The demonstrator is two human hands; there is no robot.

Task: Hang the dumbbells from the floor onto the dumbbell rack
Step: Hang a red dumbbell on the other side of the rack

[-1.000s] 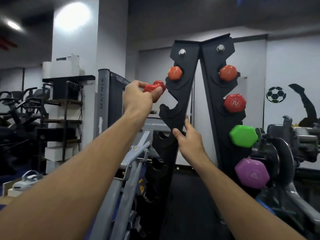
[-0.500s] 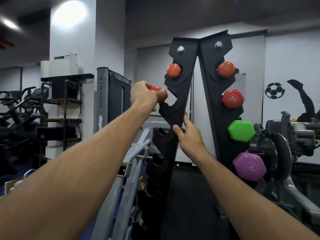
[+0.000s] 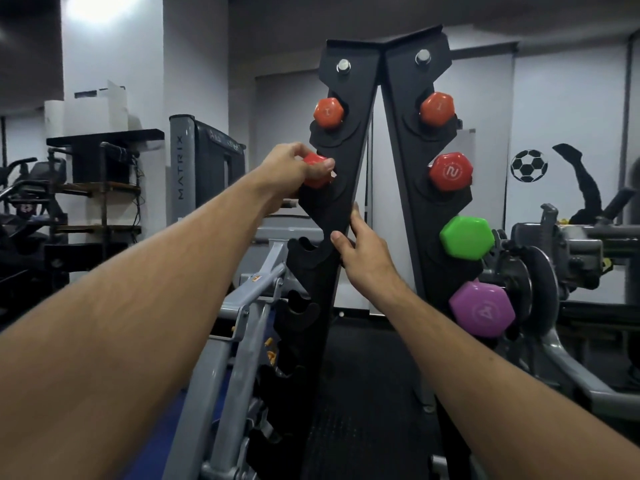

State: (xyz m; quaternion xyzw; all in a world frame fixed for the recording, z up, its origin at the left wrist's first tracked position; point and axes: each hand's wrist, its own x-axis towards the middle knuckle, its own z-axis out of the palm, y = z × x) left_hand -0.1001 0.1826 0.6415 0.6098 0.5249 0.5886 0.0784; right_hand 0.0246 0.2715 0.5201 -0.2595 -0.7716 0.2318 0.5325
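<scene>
Rack: a tall black metal A-frame dumbbell rack (image 3: 346, 188) stood in front of the person, its two notched uprights meeting at the top, each with a silver bolt near the peak.
Left hand: the left hand (image 3: 289, 168) was raised to the left upright, its fingers and thumb curled round a red hexagonal-ended dumbbell (image 3: 317, 171).
Held dumbbell: its red head sat against the second notch from the top of the left upright; whether it was fully seated in the cradle could not be told.
Right hand: the right hand (image 3: 363, 251) was lower, apart from the left, clasping the inner edge of the left upright with thumb and fingers on either side of the plate.
Already hung, left upright: an orange hexagonal dumbbell marked 1 (image 3: 328, 112) in the top notch, just above the held one.
Already hung, right upright: top to bottom, an orange dumbbell head marked 1 (image 3: 437, 107), a red dumbbell head marked 2 (image 3: 451, 171), a green dumbbell head (image 3: 467, 238) and a purple dumbbell head marked 4 (image 3: 482, 308).
Surroundings: a grey machine lettered MATRIX (image 3: 194, 168) stood behind the left arm; a black football sticker (image 3: 529, 165) was on the white wall to the right.
</scene>
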